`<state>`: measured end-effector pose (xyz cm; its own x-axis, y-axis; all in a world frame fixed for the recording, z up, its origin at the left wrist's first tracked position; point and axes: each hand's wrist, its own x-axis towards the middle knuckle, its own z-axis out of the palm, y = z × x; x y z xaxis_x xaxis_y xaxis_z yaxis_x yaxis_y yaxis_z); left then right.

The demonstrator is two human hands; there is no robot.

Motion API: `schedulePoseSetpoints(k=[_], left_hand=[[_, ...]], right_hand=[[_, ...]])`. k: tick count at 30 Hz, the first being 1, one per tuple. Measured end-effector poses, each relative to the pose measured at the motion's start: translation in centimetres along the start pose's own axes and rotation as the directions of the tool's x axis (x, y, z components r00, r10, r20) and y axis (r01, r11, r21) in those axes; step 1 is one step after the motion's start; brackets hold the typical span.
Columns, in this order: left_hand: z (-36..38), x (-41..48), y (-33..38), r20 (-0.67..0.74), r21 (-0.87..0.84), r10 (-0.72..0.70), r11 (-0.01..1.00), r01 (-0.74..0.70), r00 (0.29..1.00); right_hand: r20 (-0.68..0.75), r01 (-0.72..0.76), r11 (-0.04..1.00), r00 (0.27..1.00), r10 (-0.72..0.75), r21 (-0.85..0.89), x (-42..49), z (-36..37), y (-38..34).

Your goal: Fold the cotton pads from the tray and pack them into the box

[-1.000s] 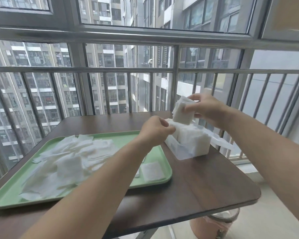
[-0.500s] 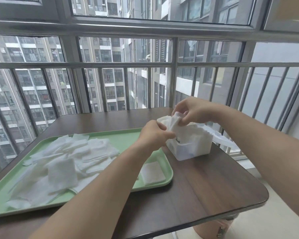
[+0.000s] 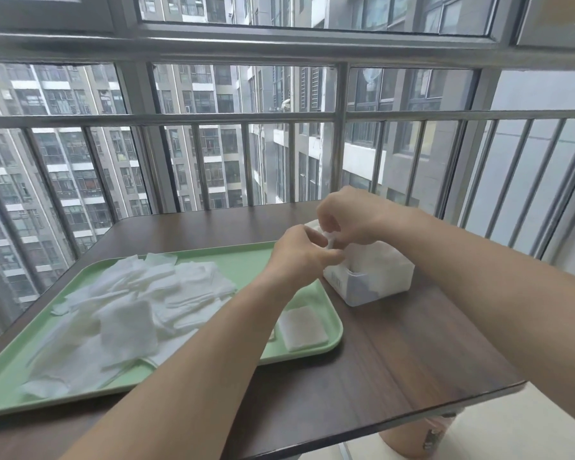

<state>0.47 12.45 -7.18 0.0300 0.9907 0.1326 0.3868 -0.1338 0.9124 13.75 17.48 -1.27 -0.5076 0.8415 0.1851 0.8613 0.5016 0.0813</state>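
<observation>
— Cotton pads [image 3: 140,293] lay heaped on the green tray [image 3: 246,257], one lone pad [image 3: 302,328] at its near right corner. And the hands, in the head view?

— Both met over the white box [image 3: 375,280] on the table [image 3: 412,343]. The left hand [image 3: 301,252] and right hand [image 3: 349,215] pinched a folded pad [image 3: 330,241] between their fingertips.

— So, packing?

— Likely. Next it needed pressing down among the pads already inside, then a reach toward the tray.
</observation>
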Motion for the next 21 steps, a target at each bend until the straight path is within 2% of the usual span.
schedulePoseSetpoints(k=[8, 12, 14, 16, 19, 21], left_hand=[[-0.6, -0.5, 0.7, -0.004, 0.055, 0.005, 0.998, -0.005, 1.0], [-2.7, -1.1, 2.5, -0.127, 0.022, 0.013, 1.0, -0.011, 0.992], [-4.3, -1.5, 3.4, -0.19, -0.036, -0.001, 0.999, -0.006, 0.982], [-5.9, -1.8, 3.9, -0.206, -0.039, -0.027, 0.999, 0.02, 0.978], [-7.8, -2.2, 4.5, -0.214, 0.022, -0.055, 0.998, 0.061, 0.975], [-9.0, -2.8, 4.4, -0.221, 0.071, -0.046, 0.995, 0.063, 0.974]], right_hand=[[-0.059, -0.018, 0.997, 0.998, 0.023, 0.074, -0.9, -0.1, -0.1], [-0.235, -0.034, 0.993, 0.97, 0.06, 0.113, -2.3, -1.2, -2.0], [-0.303, 0.012, 0.977, 0.952, 0.054, 0.213, -2.8, -1.5, -3.5], [-0.243, 0.06, 0.952, 0.97, 0.016, 0.301, -2.9, -1.6, -5.0], [0.023, 0.068, 0.954, 0.997, -0.078, 0.292, -2.7, -0.9, -6.7], [0.124, 0.065, 0.962, 0.987, -0.101, 0.265, -2.2, 0.3, -7.9]])
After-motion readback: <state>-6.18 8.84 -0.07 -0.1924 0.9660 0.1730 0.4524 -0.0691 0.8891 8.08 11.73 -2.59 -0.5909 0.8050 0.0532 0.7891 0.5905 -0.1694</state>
